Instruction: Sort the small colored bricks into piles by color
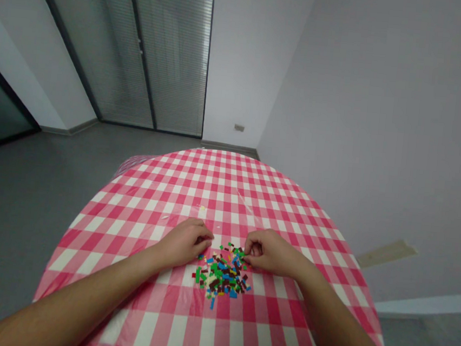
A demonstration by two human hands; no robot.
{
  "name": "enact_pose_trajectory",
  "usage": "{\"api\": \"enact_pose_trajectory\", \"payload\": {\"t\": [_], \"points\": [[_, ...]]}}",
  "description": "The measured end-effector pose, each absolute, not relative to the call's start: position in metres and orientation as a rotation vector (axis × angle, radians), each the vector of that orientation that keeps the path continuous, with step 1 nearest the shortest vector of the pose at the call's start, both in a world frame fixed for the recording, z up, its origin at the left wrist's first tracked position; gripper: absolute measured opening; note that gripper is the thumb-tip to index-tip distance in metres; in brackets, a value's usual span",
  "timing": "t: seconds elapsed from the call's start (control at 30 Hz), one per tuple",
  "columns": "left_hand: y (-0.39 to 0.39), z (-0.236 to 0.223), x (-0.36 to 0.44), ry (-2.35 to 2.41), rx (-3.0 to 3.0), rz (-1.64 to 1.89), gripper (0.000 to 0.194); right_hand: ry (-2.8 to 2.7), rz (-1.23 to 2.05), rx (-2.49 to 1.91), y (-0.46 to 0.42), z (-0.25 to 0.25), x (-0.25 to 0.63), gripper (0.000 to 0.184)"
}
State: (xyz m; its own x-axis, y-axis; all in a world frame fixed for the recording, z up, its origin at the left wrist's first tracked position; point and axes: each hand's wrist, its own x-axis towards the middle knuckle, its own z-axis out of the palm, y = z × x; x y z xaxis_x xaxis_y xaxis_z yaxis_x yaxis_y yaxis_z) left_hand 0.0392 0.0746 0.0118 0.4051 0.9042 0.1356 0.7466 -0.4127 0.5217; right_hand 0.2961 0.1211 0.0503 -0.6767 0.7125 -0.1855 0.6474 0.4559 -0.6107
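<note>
Both forearms reach inward from the near corners of view over the round counter point(182, 334), which is covered by a checked cloth point(263, 339). The left hand point(187, 241) lies palm down, fingers bent, at the pile's left side. The right hand point(272, 251) is curled at the right side, thumb and fingers drawn in close to the pieces. Whether either hand's fingertips meet on a piece cannot be determined. The pile of small coloured pieces point(222, 276) lies between and slightly nearer than the hands, roughly midway between the counter's left and right edges, well apart from its far edge. One blue piece point(212, 303) sits at its near side.
</note>
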Motion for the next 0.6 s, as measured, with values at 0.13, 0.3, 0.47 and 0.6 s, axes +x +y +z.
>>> {"api": "enact_pose_trajectory", "payload": {"t": [0.13, 0.3, 0.47, 0.6], "points": [[0.0741, 0.0117, 0.0392, 1.426, 2.282, 0.573, 0.018, -2.605, 1.013, -1.222, 0.1204, 0.0538, 0.2941, 0.009], [0.0737, 0.0118, 0.0391, 1.429, 2.282, 0.569, 0.018, -2.620, 1.011, -1.236, 0.1206, 0.0545, 0.2935, 0.007], [0.0741, 0.0121, 0.0391, 1.427, 2.285, 0.567, 0.019, -2.631, 1.033, -1.241, 0.1220, 0.0517, 0.2941, 0.005], [0.0744, 0.0119, 0.0393, 1.431, 2.286, 0.564, 0.019, -2.632, 1.010, -1.245, 0.1213, 0.0524, 0.2930, 0.003]]}}
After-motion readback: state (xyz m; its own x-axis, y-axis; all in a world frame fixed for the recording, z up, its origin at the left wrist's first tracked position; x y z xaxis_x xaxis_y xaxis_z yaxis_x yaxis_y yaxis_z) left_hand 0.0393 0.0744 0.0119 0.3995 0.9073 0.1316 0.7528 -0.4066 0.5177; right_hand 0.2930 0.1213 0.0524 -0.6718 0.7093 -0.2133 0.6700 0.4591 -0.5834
